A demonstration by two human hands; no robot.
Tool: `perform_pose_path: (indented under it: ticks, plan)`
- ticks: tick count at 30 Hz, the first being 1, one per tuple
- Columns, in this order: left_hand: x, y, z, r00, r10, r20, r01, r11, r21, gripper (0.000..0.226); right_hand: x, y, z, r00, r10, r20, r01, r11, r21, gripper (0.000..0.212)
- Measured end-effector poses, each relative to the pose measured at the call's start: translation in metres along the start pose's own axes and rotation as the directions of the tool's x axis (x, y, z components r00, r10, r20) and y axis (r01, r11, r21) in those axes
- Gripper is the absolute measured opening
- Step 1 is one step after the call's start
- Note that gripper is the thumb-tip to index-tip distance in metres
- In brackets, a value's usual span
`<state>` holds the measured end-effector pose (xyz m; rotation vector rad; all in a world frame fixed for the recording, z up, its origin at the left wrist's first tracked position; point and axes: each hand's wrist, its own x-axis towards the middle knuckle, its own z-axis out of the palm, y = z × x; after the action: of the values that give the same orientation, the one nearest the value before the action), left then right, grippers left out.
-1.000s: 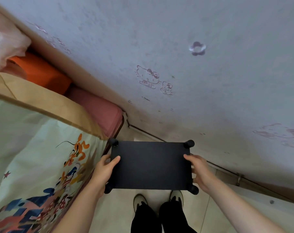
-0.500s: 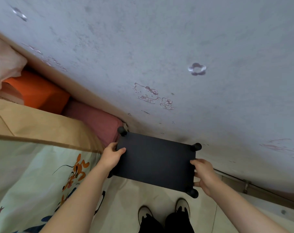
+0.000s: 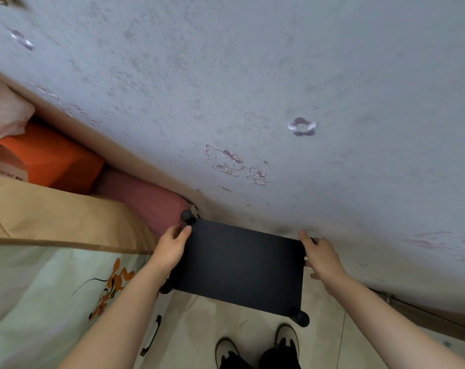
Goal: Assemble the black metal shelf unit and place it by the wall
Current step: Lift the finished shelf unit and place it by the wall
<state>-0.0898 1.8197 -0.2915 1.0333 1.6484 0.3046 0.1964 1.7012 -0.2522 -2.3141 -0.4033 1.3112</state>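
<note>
We see the black shelf unit (image 3: 240, 265) from above, in the lower middle of the frame, its flat dark top panel tilted a little so that the far left corner sits highest in the picture. Its far edge lies close against the grey-blue wall (image 3: 252, 75), which fills the upper part of the frame and carries faint cartoon cat stickers (image 3: 235, 166) and a flower sticker (image 3: 301, 126). Round black caps mark the corners: one at the far left (image 3: 186, 216) and one at the near right (image 3: 300, 316). Our left hand (image 3: 171, 249) grips the left edge of the panel, thumb laid on top and fingers curled down over the side. Our right hand (image 3: 322, 258) holds the right edge near the far corner, fingers wrapped round it. To the left of the shelf, touching or nearly touching its far left corner, sits a dark pink cushion (image 3: 143, 198), with an orange box (image 3: 47, 158) beyond it toward the upper left. A tan and pale green printed fabric (image 3: 53, 275) fills the lower left. Below the shelf, at the bottom edge, we see two shoes (image 3: 252, 347) on the pale tiled floor (image 3: 199, 328).
</note>
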Motion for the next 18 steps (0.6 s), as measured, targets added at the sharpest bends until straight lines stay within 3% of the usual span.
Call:
perform_pose_path:
  ticks: [3,5,10,18]
  plan:
    - [0.003,0.015,0.006,0.997,0.075,-0.017,-0.075,0.997,0.014,0.048,0.002,-0.002,-0.005,0.995,-0.082,-0.052,0.076,0.991,-0.115,0.063]
    - [0.005,0.025,0.012,0.996,0.083,-0.034,-0.08,0.994,0.075,0.041,0.003,-0.003,-0.006,0.992,-0.116,-0.044,0.106,0.978,-0.179,0.051]
    - [0.005,0.027,0.017,0.978,0.137,-0.155,-0.099,0.967,0.233,0.029,0.006,-0.001,-0.003,0.982,-0.182,-0.056,0.15,0.922,-0.358,0.049]
    - [0.017,0.055,0.037,0.972,0.205,-0.118,-0.175,0.959,0.221,0.026,0.002,0.015,-0.004,0.956,-0.215,-0.199,0.166,0.958,-0.234,0.043]
